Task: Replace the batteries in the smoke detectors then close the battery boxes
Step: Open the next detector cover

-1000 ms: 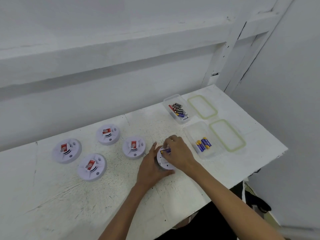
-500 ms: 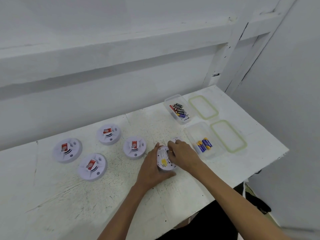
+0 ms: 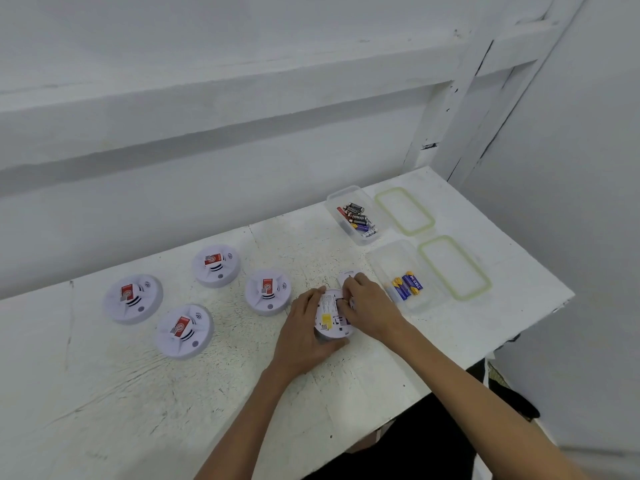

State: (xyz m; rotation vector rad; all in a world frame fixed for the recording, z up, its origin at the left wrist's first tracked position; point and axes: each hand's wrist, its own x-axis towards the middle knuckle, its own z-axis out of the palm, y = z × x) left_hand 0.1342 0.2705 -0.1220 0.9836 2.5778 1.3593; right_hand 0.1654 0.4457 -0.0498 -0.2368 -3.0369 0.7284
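A white smoke detector [image 3: 330, 315] lies upside down on the table, its yellow label showing. My left hand [image 3: 303, 327] grips its left side and near rim. My right hand [image 3: 370, 306] rests on its right side, fingertips pinching a small white battery cover [image 3: 346, 276] at the detector's far edge. The battery bay is hidden under my fingers. Blue and yellow batteries [image 3: 407, 285] lie in a clear box [image 3: 384, 258] just right of my right hand. A second clear box [image 3: 332, 199] further back holds several black and red batteries [image 3: 356, 216].
Several other smoke detectors lie face up with red labels to the left: [image 3: 268, 292], [image 3: 216, 265], [image 3: 183, 330], [image 3: 133, 299]. Two green-rimmed lids [image 3: 404, 210] [image 3: 454, 268] lie right of the boxes. The table's right edge [image 3: 540, 317] is near; a wall runs behind.
My right hand slid from the battery bay toward the detector's far edge, and the white cover now shows at its fingertips. The yellow label came into view. My left hand kept its hold.
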